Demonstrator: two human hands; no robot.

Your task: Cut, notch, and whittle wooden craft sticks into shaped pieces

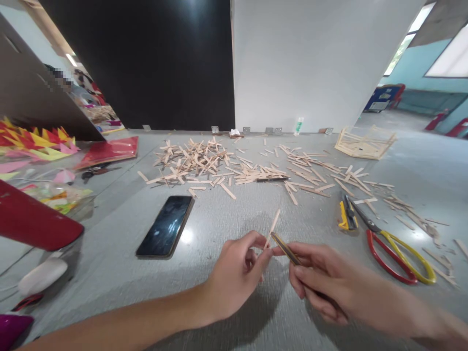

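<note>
Stick work on the table point(226, 219), early stage.
Most sticks loose in a scattered pile point(204, 163); one small frame point(363, 142) assembled (far right); left hand point(234, 273) pinching a single stick point(272, 228), right hand point(321, 280) closed around a dark thin tool point(287, 249) at its base.

dark phone point(165, 226) lying flat on grey floor point(109, 273), scattered wooden sticks point(204, 163) beyond it, red and yellow scissors point(397, 248) at right, yellow cutter point(345, 213) beside them, stick frame point(363, 142) near white wall point(310, 63), coloured paper point(34, 141) at left
</note>
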